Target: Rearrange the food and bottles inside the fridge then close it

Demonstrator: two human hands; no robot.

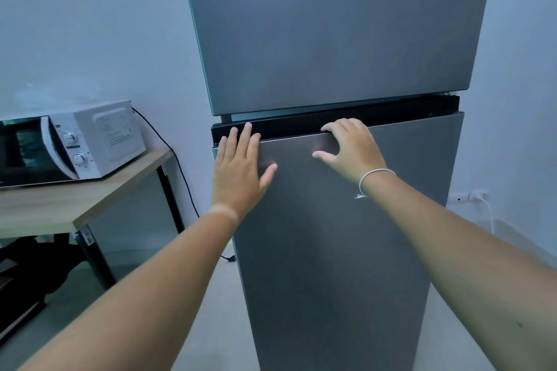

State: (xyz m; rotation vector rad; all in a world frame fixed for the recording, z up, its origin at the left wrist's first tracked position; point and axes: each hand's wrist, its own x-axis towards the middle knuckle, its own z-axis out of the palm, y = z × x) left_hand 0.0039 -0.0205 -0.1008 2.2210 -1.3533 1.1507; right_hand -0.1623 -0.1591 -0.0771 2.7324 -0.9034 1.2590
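Here, fridge (337,39) doors shut — left hand (238,172) flat, right hand (349,150) fingers hooking lower door (346,235) top

- On the left we see a wooden table (90,202) with a light top and black legs; its far right corner is near the wall.
- A white microwave (72,144) stands directly on the table top, at the far left part. Its dark door faces left and its two round knobs are on the front panel.
- A pale floor (211,325) carries the table legs and the grey fridge (337,250), which stands to the right of the table.
- A black cable end (229,258) lies on the floor, just beside the fridge.
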